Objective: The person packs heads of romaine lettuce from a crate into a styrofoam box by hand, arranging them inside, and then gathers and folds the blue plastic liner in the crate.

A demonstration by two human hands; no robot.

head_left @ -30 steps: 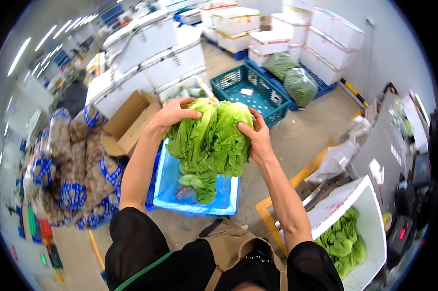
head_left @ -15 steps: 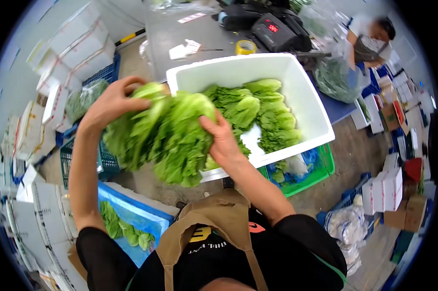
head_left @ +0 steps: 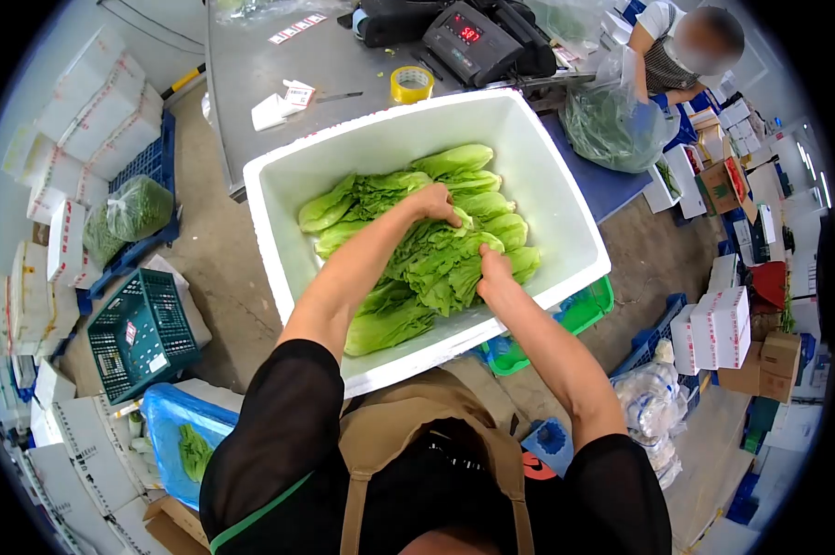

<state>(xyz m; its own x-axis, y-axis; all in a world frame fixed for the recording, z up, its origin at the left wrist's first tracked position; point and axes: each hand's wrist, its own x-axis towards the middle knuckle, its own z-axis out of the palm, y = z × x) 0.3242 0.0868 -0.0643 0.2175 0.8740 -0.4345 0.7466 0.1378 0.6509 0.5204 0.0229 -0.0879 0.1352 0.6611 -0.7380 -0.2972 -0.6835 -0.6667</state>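
Two bare hands work inside one large white foam box [head_left: 556, 203], where at least eight leafy green lettuce heads [head_left: 454, 159] lie side by side, the exact number hidden by overlapping leaves. The left hand [head_left: 429, 201] has its fingers curled around the stem end of one head near the middle of the layer; the right hand [head_left: 497, 271], just beside it, grips the pale base of another, thumb on top. Beyond the box, a grey tabletop [head_left: 343, 55] carries one roll of yellow tape [head_left: 411, 84], two small white paper pieces [head_left: 283, 104] and one black electronic scale [head_left: 473, 42] with red digits lit. One co-worker [head_left: 669, 69] is at upper right, near one big clear plastic bag of greens [head_left: 621, 120]. One bright green plastic crate [head_left: 589, 310] shows below the box's right edge. At left are one dark teal slatted crate [head_left: 163, 314], one blue-lined tub [head_left: 172, 412] with some greens, and two clear bags of green produce [head_left: 141, 208].
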